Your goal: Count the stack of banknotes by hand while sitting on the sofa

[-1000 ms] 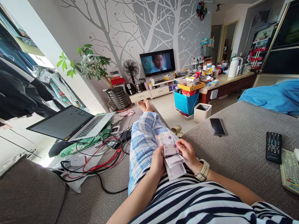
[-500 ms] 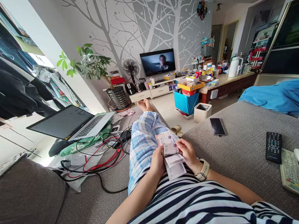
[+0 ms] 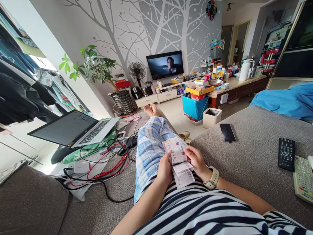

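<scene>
A stack of pale pink and grey banknotes [image 3: 178,157] rests over my lap, some folded over and some fanned out below. My left hand [image 3: 165,169] is closed on the left edge of the notes, thumb on top. On the right edge, my right hand [image 3: 196,161] pinches the same stack between thumb and fingers. The fingers beneath the notes are partly hidden. A cream watch [image 3: 212,178] is on my right wrist. Blue plaid trousers [image 3: 149,147] lie under the notes.
On the grey sofa at left are an open laptop [image 3: 93,130] and tangled cables [image 3: 117,166]. At right lie a phone [image 3: 228,133], a black remote [image 3: 286,154] and a pale keypad-like device [image 3: 303,179]. A bin [image 3: 212,118] and blue box [image 3: 195,108] stand on the floor.
Both hands and the banknotes stay almost exactly where they were. The picture on the television differs slightly.
</scene>
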{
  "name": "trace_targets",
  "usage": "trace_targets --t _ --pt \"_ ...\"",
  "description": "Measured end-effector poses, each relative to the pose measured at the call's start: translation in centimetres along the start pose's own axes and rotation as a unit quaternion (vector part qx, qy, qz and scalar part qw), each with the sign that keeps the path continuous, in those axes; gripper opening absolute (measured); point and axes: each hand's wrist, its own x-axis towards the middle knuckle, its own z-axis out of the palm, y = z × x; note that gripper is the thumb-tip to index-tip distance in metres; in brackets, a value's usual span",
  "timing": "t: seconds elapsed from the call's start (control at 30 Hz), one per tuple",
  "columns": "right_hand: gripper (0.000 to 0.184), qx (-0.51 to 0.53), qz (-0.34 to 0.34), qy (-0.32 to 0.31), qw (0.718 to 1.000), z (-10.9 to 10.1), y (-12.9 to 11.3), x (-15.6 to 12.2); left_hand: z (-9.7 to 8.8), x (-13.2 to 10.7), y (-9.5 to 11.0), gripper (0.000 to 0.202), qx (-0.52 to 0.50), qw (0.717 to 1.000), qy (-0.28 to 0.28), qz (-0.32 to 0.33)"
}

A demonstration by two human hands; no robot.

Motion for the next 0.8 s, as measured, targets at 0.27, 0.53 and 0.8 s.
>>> trace_targets --t 0.27,0.53,0.8 --pt "0.038 0.023 -0.005 -0.009 1.0 0.2 0.4 0.1 0.1 0.1 0.1 0.022 -0.015 1.0 0.0 -0.01" --pt "0.035 -0.001 -0.01 0.026 1.0 -0.1 1.0 0.5 0.1 0.2 0.0 0.023 -0.018 1.0 -0.002 -0.002" --pt "0.034 -0.026 0.02 0.076 0.997 -0.3 1.6 1.0 0.3 -0.2 0.3 0.023 0.0 1.0 0.011 -0.008"
